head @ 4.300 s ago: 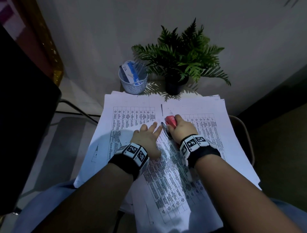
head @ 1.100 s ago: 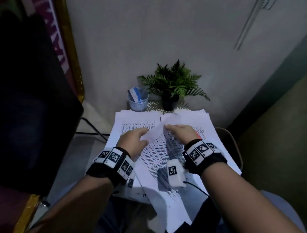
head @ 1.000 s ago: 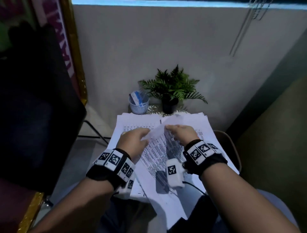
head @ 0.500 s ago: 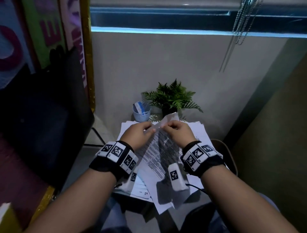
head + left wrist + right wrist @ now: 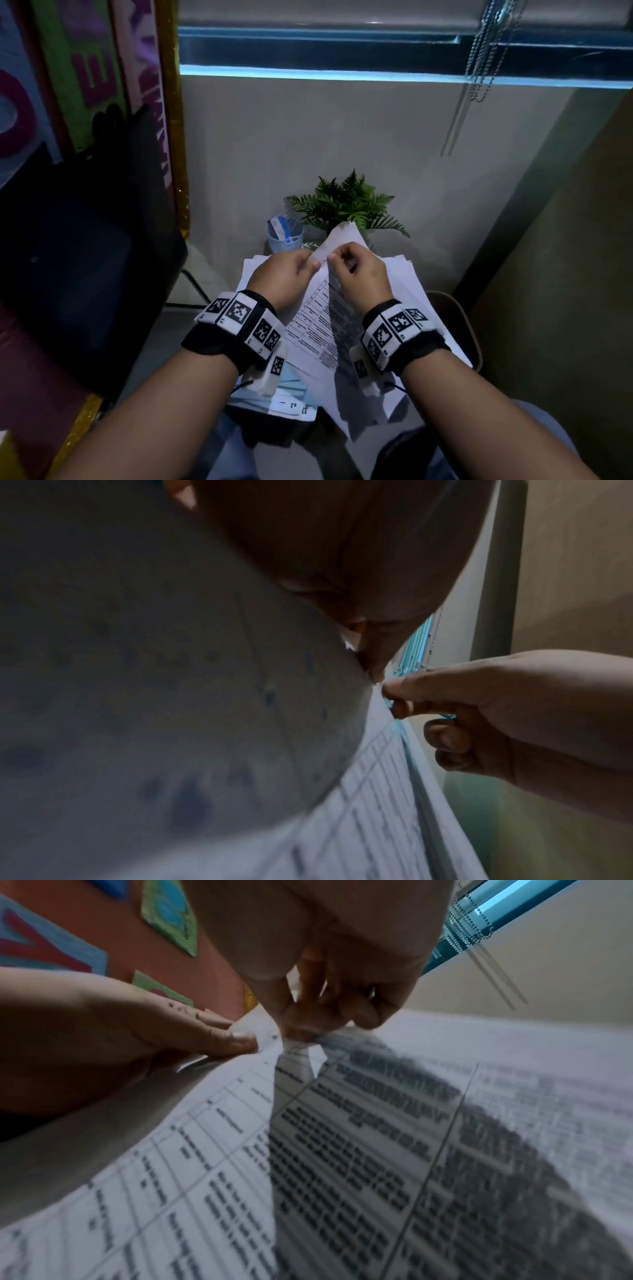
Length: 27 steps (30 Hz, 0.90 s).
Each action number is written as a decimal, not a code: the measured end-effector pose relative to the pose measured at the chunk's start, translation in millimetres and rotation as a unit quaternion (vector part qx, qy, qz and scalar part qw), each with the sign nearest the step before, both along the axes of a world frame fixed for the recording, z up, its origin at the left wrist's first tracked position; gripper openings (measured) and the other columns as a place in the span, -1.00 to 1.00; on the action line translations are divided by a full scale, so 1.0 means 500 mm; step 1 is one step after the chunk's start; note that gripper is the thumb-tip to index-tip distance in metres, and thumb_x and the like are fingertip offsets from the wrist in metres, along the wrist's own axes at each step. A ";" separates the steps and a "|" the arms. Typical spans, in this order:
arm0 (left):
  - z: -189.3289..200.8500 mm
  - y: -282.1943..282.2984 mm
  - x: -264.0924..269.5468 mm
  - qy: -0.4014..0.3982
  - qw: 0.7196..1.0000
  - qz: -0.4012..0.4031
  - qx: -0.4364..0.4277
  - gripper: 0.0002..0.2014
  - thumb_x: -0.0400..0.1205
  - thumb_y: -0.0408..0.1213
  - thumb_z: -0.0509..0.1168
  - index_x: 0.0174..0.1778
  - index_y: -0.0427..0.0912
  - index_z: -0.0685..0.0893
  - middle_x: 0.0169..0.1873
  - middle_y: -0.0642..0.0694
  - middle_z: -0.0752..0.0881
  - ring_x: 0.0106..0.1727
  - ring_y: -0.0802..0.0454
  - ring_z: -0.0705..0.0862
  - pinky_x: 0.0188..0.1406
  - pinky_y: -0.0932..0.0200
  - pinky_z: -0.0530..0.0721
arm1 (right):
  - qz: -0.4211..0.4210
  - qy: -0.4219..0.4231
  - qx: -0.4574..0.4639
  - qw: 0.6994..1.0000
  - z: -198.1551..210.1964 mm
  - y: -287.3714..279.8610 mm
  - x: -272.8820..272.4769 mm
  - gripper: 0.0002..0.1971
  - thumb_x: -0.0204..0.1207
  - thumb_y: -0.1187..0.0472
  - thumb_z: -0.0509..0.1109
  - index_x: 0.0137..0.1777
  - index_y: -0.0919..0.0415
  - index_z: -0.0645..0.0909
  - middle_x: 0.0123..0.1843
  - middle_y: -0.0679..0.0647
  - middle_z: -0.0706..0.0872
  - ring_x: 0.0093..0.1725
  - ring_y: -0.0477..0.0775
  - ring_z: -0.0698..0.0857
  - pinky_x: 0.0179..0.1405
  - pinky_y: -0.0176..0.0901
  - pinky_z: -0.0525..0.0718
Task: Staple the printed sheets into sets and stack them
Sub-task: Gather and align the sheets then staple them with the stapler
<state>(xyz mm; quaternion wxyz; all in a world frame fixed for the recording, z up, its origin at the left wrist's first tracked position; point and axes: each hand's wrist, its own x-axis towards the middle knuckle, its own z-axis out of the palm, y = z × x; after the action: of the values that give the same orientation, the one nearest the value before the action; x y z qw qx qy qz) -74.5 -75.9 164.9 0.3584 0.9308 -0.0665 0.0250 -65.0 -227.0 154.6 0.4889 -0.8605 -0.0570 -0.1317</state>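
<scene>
While both hands (image 5: 322,270) pinch sheets (image 5: 322,329), paper apparently hides the plant (image 5: 346,205).

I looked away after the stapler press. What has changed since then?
The right hand has let go of the red stapler, no longer in view. Both hands now pinch the stapled set at its corner, raised off the paper pile; the left hand was flat before. The plant and cup stayed put.

Head view looking down from above, wrist views close beneath, all sharing the pinched paper corner (image 5: 337,236)
</scene>
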 end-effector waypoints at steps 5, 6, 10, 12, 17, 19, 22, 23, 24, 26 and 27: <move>0.014 -0.014 -0.008 -0.001 1.000 -0.005 0.015 -0.72 0.70 -0.05 0.12 0.26 0.02 0.60 0.20 -0.07 0.70 0.23 -0.09 0.62 0.18 0.03 0.58 | 0.004 0.065 0.037 0.997 0.011 -0.011 0.017 -0.92 0.45 0.20 0.45 -0.19 0.20 0.69 -0.25 0.08 0.71 -0.38 0.07 0.63 -0.20 0.03 0.72; 0.013 -0.014 -0.006 0.000 1.000 -0.010 -0.003 -0.77 0.70 -0.04 0.13 0.16 0.06 0.63 0.12 -0.05 0.72 0.19 -0.07 0.64 0.13 0.03 0.59 | 0.007 0.059 0.033 0.998 0.014 -0.013 0.016 -0.94 0.44 0.21 0.45 -0.22 0.19 0.67 -0.25 0.08 0.72 -0.41 0.04 0.62 -0.24 -0.04 0.69; 0.011 -0.019 0.000 -0.001 1.000 -0.002 -0.027 -0.83 0.69 -0.04 0.15 -0.14 0.09 0.60 -0.13 -0.03 0.71 0.02 -0.05 0.65 -0.04 0.08 0.55 | 0.026 0.020 0.007 0.999 0.012 -0.013 0.011 -0.93 0.42 0.24 0.46 -0.27 0.17 0.67 -0.31 0.06 0.71 -0.40 -0.11 0.57 -0.36 -0.43 0.51; 0.014 -0.022 0.002 0.001 1.000 0.017 -0.014 -0.80 0.69 -0.05 0.15 -0.07 0.00 0.64 -0.09 -0.05 0.73 0.01 -0.03 0.63 -0.03 0.10 0.54 | 0.026 0.003 0.004 1.000 0.006 -0.010 0.006 -0.93 0.42 0.25 0.46 -0.26 0.21 0.69 -0.34 0.08 0.70 -0.38 -0.08 0.56 -0.38 -0.47 0.47; 0.003 -0.022 0.002 0.021 0.999 0.018 0.016 -0.67 0.68 -0.09 0.17 -0.42 -0.03 0.44 -0.42 0.05 0.55 -0.18 -0.06 0.57 -0.28 0.13 0.40 | -0.009 -0.040 0.042 0.998 0.016 -0.009 -0.001 -0.94 0.45 0.28 0.43 -0.23 0.25 0.68 -0.31 0.03 0.69 -0.39 -0.12 0.55 -0.34 -0.41 0.50; -0.005 -0.016 0.005 0.024 0.999 0.031 -0.003 -0.78 0.69 -0.08 0.16 -0.21 -0.03 0.62 -0.22 0.00 0.70 -0.05 -0.08 0.64 -0.14 0.11 0.52 | -0.021 -0.047 0.047 0.998 0.028 -0.016 0.006 -0.95 0.45 0.29 0.41 -0.23 0.24 0.65 -0.33 -0.03 0.64 -0.40 -0.21 0.52 -0.40 -0.54 0.42; -0.011 -0.011 0.012 0.028 0.996 0.073 -0.031 -0.68 0.69 -0.06 0.16 0.22 -0.14 0.66 0.15 -0.14 0.72 0.20 -0.14 0.63 0.14 0.07 0.57 | -0.047 0.006 0.055 0.997 0.030 -0.050 0.024 -0.91 0.47 0.31 0.36 -0.25 0.19 0.57 -0.34 -0.03 0.59 -0.40 -0.16 0.53 -0.39 -0.51 0.46; -0.012 -0.012 0.012 0.028 0.995 0.083 -0.044 -0.67 0.70 -0.07 0.16 0.25 -0.16 0.64 0.18 -0.16 0.70 0.24 -0.15 0.62 0.15 0.10 0.53 | -0.057 0.045 0.068 0.995 0.024 -0.070 0.034 -0.87 0.50 0.30 0.33 -0.27 0.17 0.53 -0.32 0.01 0.60 -0.41 -0.06 0.56 -0.41 -0.39 0.52; -0.013 -0.013 0.012 0.026 0.994 0.086 -0.063 -0.67 0.70 -0.09 0.17 0.25 -0.19 0.65 0.19 -0.17 0.70 0.25 -0.15 0.62 0.13 0.13 0.49 | -0.072 0.085 0.078 0.991 0.015 -0.095 0.045 -0.83 0.54 0.29 0.29 -0.29 0.15 0.48 -0.29 0.06 0.63 -0.44 0.01 0.59 -0.47 -0.31 0.54; -0.025 -0.013 0.018 0.025 0.990 0.086 -0.111 -0.71 0.69 -0.12 0.19 0.15 -0.22 0.69 0.06 -0.22 0.74 0.12 -0.16 0.66 0.02 0.12 0.51 | -0.114 0.153 0.084 0.978 -0.009 -0.156 0.073 -0.78 0.58 0.28 0.22 -0.31 0.17 0.43 -0.25 0.18 0.67 -0.54 0.03 0.60 -0.65 -0.32 0.49; -0.029 -0.013 0.021 0.029 0.987 0.088 -0.135 -0.72 0.69 -0.12 0.20 0.07 -0.24 0.70 -0.06 -0.25 0.74 0.00 -0.18 0.67 -0.05 0.08 0.53 | -0.144 0.172 0.079 0.971 -0.022 -0.194 0.090 -0.76 0.58 0.29 0.20 -0.34 0.18 0.42 -0.24 0.22 0.68 -0.57 0.04 0.60 -0.69 -0.31 0.48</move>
<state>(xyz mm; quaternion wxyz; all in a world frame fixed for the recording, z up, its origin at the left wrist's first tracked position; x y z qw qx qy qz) -63.9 -82.7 150.5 0.4787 0.8767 0.0303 0.0379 -20.1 -323.8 143.7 0.5340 -0.8279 0.1626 -0.0551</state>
